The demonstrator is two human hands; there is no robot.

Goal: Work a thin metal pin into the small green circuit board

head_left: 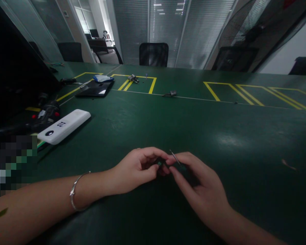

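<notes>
My left hand point(140, 166) is closed, its thumb and fingers pinched around a small dark part with a green patch point(159, 164). Much of that part is hidden by the fingers, so its kind is unclear. Facing it from the right, my right hand point(204, 183) is also closed, with thumb and index fingertips almost together at the small part. A thin metal rod point(173, 156) sticks up at an angle by the right index fingertip; its lower end is hidden. The fingertips of both hands meet or nearly meet just above the green table point(142, 126).
A white power bank-like device point(66, 126) lies at left, near a black stand with red knobs point(47, 114). Farther back are a black tablet point(94, 89) with a blue-white packet point(103, 78), metal fittings point(133, 78) and a small cylindrical metal piece point(172, 93). Yellow tape marks the far side.
</notes>
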